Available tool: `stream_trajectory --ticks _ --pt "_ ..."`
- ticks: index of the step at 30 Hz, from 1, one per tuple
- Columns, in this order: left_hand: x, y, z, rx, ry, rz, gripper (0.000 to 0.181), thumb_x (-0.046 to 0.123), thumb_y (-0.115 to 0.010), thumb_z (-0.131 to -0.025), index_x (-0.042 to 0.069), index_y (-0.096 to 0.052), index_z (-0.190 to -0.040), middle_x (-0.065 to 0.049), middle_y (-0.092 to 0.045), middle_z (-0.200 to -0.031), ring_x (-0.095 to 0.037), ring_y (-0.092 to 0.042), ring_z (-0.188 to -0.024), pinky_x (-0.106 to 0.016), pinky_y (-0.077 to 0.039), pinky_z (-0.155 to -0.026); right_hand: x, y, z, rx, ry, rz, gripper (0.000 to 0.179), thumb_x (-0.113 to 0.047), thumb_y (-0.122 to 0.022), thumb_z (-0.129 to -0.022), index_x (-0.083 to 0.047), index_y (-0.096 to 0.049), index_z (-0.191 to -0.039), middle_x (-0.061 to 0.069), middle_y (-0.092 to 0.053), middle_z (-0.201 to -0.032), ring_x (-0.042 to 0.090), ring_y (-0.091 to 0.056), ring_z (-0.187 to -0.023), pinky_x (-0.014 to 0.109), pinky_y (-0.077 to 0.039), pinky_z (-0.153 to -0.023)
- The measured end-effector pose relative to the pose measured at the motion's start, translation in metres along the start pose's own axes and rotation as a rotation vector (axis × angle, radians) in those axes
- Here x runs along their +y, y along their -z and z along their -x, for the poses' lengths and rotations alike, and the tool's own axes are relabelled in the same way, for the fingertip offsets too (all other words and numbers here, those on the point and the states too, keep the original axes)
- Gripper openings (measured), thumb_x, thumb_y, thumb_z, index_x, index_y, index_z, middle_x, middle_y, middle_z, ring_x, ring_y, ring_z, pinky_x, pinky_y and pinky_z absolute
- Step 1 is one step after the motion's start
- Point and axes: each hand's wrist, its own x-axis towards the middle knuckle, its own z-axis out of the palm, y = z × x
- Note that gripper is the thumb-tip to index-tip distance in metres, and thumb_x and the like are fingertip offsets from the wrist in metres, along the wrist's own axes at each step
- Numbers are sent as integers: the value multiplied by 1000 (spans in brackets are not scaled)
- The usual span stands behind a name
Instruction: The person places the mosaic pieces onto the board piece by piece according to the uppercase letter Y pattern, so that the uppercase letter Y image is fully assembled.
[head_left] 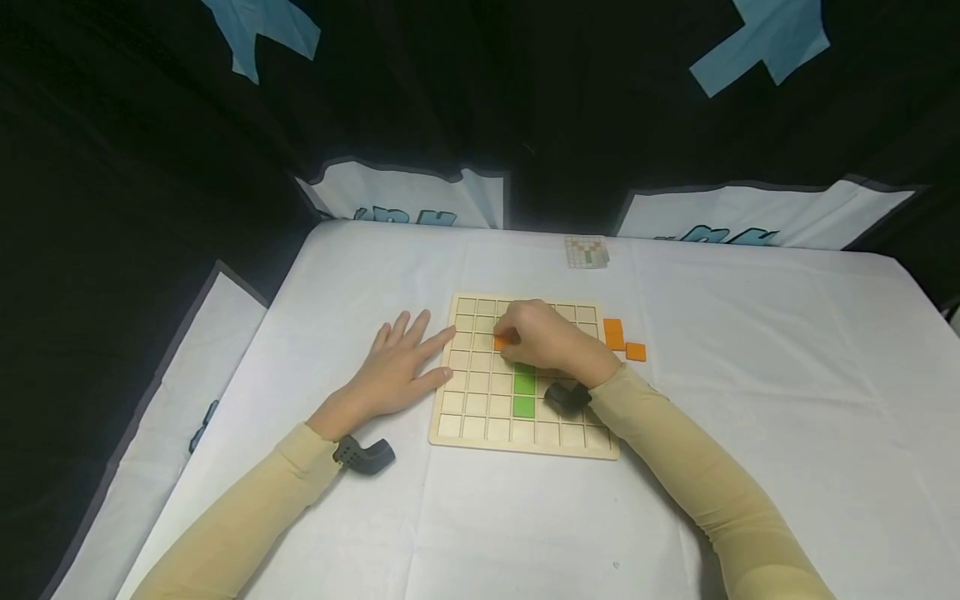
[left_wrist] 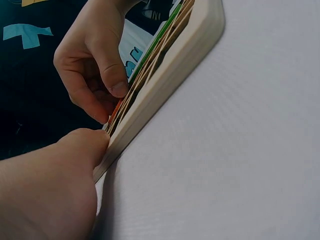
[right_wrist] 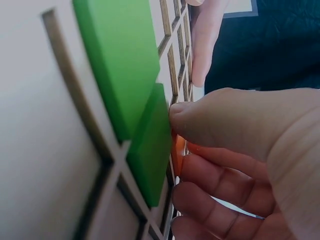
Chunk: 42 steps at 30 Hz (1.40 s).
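A wooden grid board point(head_left: 474, 427) lies on the white table. My right hand point(head_left: 542, 337) is over its upper middle and pinches an orange tile point(head_left: 502, 342) between thumb and fingers, down at the grid. In the right wrist view, the orange tile point(right_wrist: 178, 154) shows between the thumb and fingertips, partly hidden. Just below that hand, green tiles point(head_left: 524, 384) sit in one column of cells. My left hand point(head_left: 397, 371) lies flat with spread fingers, its thumb and index fingertip touching the board's left edge.
Loose orange tiles point(head_left: 613, 333) rest against the board's right edge, with a single orange tile point(head_left: 636, 352) beside them. Behind the board lies a small stack of cards point(head_left: 587, 252) printed with a coloured grid. A black curtain point(head_left: 525, 100) hangs beyond the table.
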Motion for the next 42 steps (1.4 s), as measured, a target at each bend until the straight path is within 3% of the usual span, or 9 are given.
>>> stream_trajectory --ticks 13,24,31,36,42 --pt "-1 -2 0 8 -9 5 66 50 -51 -102 24 -34 -161 -23 -15 -170 -51 -4 -157 -71 -3 -124 0 -1 0 -4 9 -7 10 -4 -76 -84 -6 -78 -94 5 -64 -82 18 -51 -77 32 -47 -75" --pt "0 -3 -1 7 -8 8 67 50 -51 -102 23 -35 -160 -23 -15 -170 -51 -4 -157 -71 -3 -124 6 5 7 13 -31 -67 25 -6 -76 -85 -2 -78 -109 10 -76 -102 21 -62 -87 36 -56 -86" --pt "1 -5 -2 0 -6 13 67 51 -51 -101 24 -35 -160 -22 -14 -170 -50 -3 -157 -69 -2 -124 22 26 31 136 -42 -83 31 -3 -74 -82 5 -76 -111 17 -75 -101 29 -68 -90 43 -58 -84" --pt "2 -2 0 -4 0 9 67 50 -52 -101 23 -35 -160 -23 -14 -170 -50 -3 -157 -70 -3 -124 40 41 57 158 -166 -58 32 -4 -72 -84 4 -75 -115 18 -76 -108 30 -69 -93 43 -58 -83" --pt "3 2 1 2 4 6 67 50 -52 -101 23 -35 -160 -23 -14 -170 -51 -3 -157 -70 -3 -124 60 53 88 159 -300 -37 33 -8 -72 -87 4 -74 -117 19 -74 -107 29 -67 -90 37 -54 -72"
